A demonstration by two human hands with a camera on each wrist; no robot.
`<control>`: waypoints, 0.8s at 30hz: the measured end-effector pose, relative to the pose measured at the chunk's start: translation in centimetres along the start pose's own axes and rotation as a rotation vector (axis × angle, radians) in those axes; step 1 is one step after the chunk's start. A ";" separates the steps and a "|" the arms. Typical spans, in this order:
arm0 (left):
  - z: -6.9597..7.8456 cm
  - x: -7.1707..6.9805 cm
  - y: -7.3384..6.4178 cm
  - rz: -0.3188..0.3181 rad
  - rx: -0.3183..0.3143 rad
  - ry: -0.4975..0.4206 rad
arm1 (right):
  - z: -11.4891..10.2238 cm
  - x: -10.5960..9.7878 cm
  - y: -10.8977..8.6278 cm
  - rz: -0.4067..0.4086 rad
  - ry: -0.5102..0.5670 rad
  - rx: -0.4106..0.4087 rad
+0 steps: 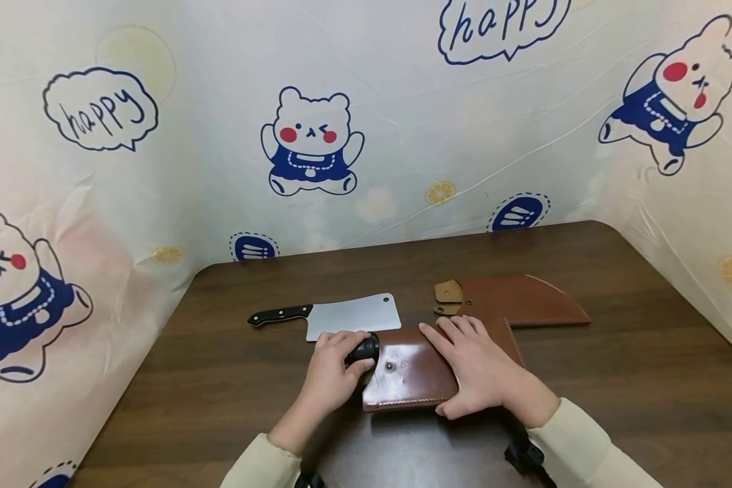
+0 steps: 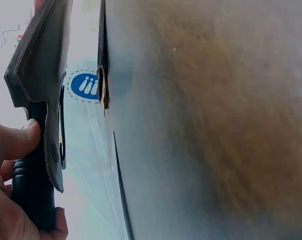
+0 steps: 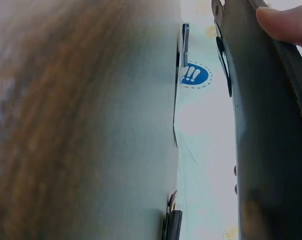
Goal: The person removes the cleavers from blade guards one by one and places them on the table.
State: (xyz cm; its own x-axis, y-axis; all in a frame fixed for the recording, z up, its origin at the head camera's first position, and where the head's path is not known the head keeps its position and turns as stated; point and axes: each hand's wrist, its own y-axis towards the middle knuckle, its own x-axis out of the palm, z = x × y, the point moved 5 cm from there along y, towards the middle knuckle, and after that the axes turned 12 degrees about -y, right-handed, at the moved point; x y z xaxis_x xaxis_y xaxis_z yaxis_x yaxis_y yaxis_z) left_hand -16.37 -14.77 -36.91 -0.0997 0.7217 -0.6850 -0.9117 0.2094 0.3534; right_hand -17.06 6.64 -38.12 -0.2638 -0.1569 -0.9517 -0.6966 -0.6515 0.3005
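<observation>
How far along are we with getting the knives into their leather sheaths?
One knife sits almost fully inside the near sheath; only its black handle shows. The left hand grips that handle while the right hand presses the sheath flat. The cleaver lies bare, and the far sheath looks unfilled.

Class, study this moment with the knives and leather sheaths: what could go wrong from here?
1. The bare cleaver lies just beyond the left hand; its knuckles might brush the blade.
2. The left hand grips a black handle at the near sheath; the right hand pressing on the leather might slip.
</observation>
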 end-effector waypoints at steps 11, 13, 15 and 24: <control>-0.2 0.4 -0.2 -0.002 -0.024 -0.011 | 0.0 -0.1 -0.2 -0.011 -0.003 -0.001; -0.2 0.4 -0.2 -0.004 -0.023 -0.012 | 0.0 -0.1 -0.3 -0.008 -0.002 -0.001; -0.2 0.5 -0.2 -0.010 -0.024 -0.010 | 0.0 -0.2 -0.4 -0.009 0.004 -0.002; -0.1 0.7 -0.5 -0.013 -0.019 -0.001 | 0.2 0.0 -0.8 -0.068 0.023 -0.002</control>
State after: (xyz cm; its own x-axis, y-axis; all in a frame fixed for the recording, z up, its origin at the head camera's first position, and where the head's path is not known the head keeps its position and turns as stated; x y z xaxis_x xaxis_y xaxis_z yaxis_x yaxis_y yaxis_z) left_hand -16.08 -14.47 -37.61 -0.0870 0.7198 -0.6887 -0.9203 0.2066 0.3322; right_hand -16.64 7.30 -38.29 -0.2004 -0.1289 -0.9712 -0.7112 -0.6626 0.2347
